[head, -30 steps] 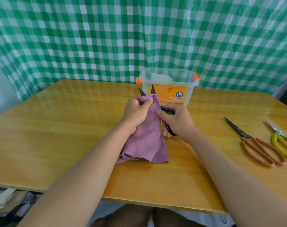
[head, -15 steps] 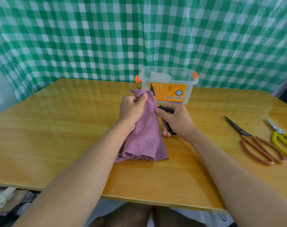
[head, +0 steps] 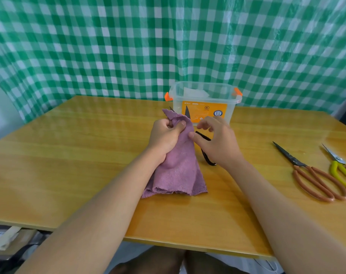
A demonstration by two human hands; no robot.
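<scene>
A purple cloth [head: 180, 165] is bunched round the blades of black scissors [head: 204, 153], and its lower end lies on the wooden table [head: 69, 155]. My left hand [head: 166, 137] grips the cloth near its top, fingers curled into it. Two dark blade tips poke out above the cloth. My right hand [head: 219, 143] hovers over the black handle loops with its fingers spread and lifted. Its thumb tip lies beside the cloth and the handle. Most of the blades are hidden by the cloth.
A clear plastic box [head: 231, 113] with orange clips and an orange label stands just behind my hands. Brown-handled scissors [head: 314, 175] and yellow-handled scissors [head: 341, 171] lie on the table's right side. A green checked curtain hangs behind the table.
My right hand has loosened from the black handle, its fingers now spread and raised. My left hand has slid the cloth a little higher over the blades.
</scene>
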